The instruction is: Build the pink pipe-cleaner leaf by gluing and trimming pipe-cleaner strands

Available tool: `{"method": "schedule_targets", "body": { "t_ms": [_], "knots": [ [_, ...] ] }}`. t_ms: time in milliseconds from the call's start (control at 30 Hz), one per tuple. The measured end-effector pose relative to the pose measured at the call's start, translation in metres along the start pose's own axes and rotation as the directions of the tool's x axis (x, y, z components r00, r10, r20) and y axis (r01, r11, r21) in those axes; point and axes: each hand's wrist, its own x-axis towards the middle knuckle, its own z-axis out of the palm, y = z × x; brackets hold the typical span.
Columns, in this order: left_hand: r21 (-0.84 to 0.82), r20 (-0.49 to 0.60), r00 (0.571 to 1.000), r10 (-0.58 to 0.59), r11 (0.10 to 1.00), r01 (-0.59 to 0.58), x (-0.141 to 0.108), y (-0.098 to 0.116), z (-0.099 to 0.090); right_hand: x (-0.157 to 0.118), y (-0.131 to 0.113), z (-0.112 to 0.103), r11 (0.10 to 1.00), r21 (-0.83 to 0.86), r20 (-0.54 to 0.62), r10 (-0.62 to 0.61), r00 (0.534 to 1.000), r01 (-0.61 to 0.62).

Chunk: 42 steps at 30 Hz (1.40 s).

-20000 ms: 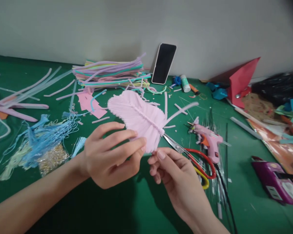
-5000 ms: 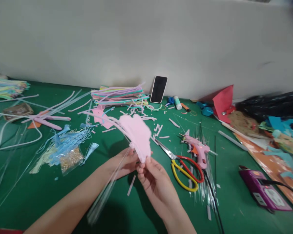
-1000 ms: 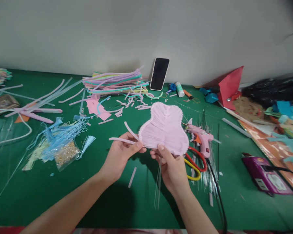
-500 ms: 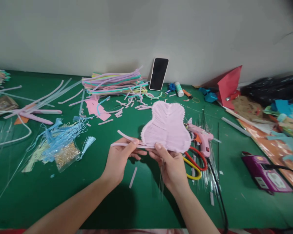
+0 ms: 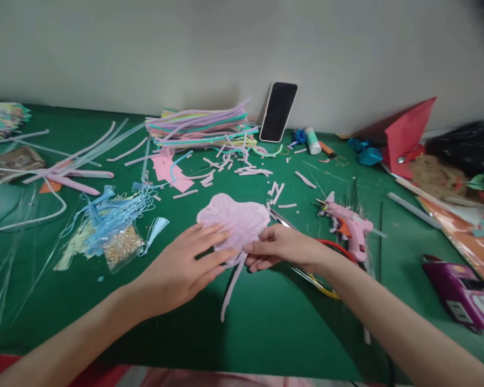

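Observation:
A pale lilac panel of pipe cleaners (image 5: 246, 217), lobed and ribbed, is held low over the green table. My left hand (image 5: 185, 263) lies across its left part, fingers stretched out and apart; its thumb is hidden. At the panel's lower right edge, my right hand (image 5: 274, 248) is closed in a pinch, thumb on top. Two loose pipe cleaner ends (image 5: 234, 287) hang down between the hands. Scissors (image 5: 300, 273) with red and yellow handles lie partly beneath my right forearm.
Cut pipe cleaner bits (image 5: 254, 172) lie beyond the panel, before a pipe cleaner bundle (image 5: 201, 129) and a leaning phone (image 5: 279, 113). A pink glue gun (image 5: 357, 231) and purple device (image 5: 462, 295) are right. Blue tassels (image 5: 113, 220) and a bag of gold beads (image 5: 123, 248) lie left.
The panel has turned and come down left. My left hand has gone from pinching the loose ends to lying flat on it. My right hand has shifted to its right edge.

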Motion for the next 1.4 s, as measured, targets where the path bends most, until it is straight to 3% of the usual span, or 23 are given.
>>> {"method": "schedule_targets", "body": {
  "t_ms": [67,100,133,200,267,300,333,400,467,567,733,833,933,1000,1133,1200,1267,1333,1400],
  "knots": [
    [0.06,0.07,0.995,0.076,0.995,-0.08,0.01,-0.007,0.004,-0.008,-0.007,0.0,0.934,-0.357,-0.14,-0.053,0.989,-0.001],
    [0.08,0.087,0.992,0.097,0.991,-0.104,0.014,-0.012,0.007,-0.014,-0.009,0.001,0.831,-0.557,-0.237,-0.153,0.959,-0.006],
    [0.088,0.096,0.989,0.114,0.989,-0.123,0.016,-0.017,0.009,-0.02,-0.008,0.003,0.691,-0.722,-0.32,-0.282,0.904,-0.04],
    [0.08,0.083,0.989,0.122,0.988,-0.128,0.017,-0.026,0.015,-0.031,0.001,0.011,0.455,-0.882,-0.394,-0.571,0.72,-0.122],
    [0.053,0.066,0.991,0.115,0.992,-0.118,0.016,-0.033,0.019,-0.037,0.018,0.025,0.354,-0.932,-0.333,-0.754,0.566,-0.077],
    [0.038,0.06,0.992,0.112,0.993,-0.114,0.015,-0.036,0.02,-0.038,0.027,0.034,0.339,-0.941,-0.294,-0.796,0.529,-0.013],
    [0.024,0.059,0.992,0.107,0.994,-0.109,0.015,-0.038,0.021,-0.037,0.037,0.044,0.34,-0.938,-0.261,-0.814,0.519,0.063],
    [0.0,0.068,0.993,0.097,0.995,-0.097,0.018,-0.039,0.021,-0.031,0.051,0.065,0.368,-0.914,-0.225,-0.81,0.541,0.17],
    [-0.011,0.093,0.991,0.092,0.996,-0.091,0.024,-0.04,0.021,-0.022,0.06,0.084,0.324,-0.926,-0.173,-0.82,0.546,0.194],
    [-0.061,0.112,0.989,0.099,0.994,-0.092,0.035,-0.043,0.019,-0.012,0.064,0.1,0.247,-0.96,-0.131,-0.815,0.564,0.134],
    [-0.162,0.129,0.989,0.077,0.985,-0.055,0.04,-0.05,0.016,-0.02,0.068,0.085,0.239,-0.965,-0.142,-0.821,0.553,0.108],
    [-0.116,0.152,0.988,0.042,0.993,-0.024,0.032,-0.044,0.016,-0.029,0.074,0.064,0.215,-0.974,-0.151,-0.849,0.507,0.071],
    [-0.005,0.147,0.988,-0.038,0.999,0.039,0.018,-0.025,0.018,-0.034,0.079,0.051,0.179,-0.984,-0.157,-0.878,0.453,0.007],
    [0.058,0.125,0.985,-0.117,0.992,0.111,0.01,-0.009,0.018,-0.035,0.081,0.052,0.16,-0.987,-0.146,-0.891,0.43,-0.004],
    [0.159,0.098,0.976,-0.196,0.971,0.179,0.007,0.004,0.013,-0.031,0.078,0.071,0.159,-0.985,-0.113,-0.891,0.439,0.07],
    [0.151,0.104,0.982,-0.156,0.979,0.139,0.013,-0.002,0.009,-0.025,0.074,0.086,0.127,-0.983,-0.055,-0.895,0.443,0.134],
    [0.066,0.139,0.989,-0.043,0.997,0.034,0.02,-0.013,0.005,-0.017,0.068,0.098,0.079,-0.984,0.0,-0.894,0.447,0.158],
    [-0.055,0.182,0.982,0.045,0.998,-0.035,0.026,-0.024,0.003,-0.01,0.063,0.107,0.078,-0.99,-0.012,-0.877,0.48,0.119],
    [-0.11,0.201,0.978,0.06,0.993,-0.038,0.029,-0.032,0.005,-0.005,0.06,0.11,0.122,-0.991,-0.072,-0.846,0.528,0.06]
  ]
}}
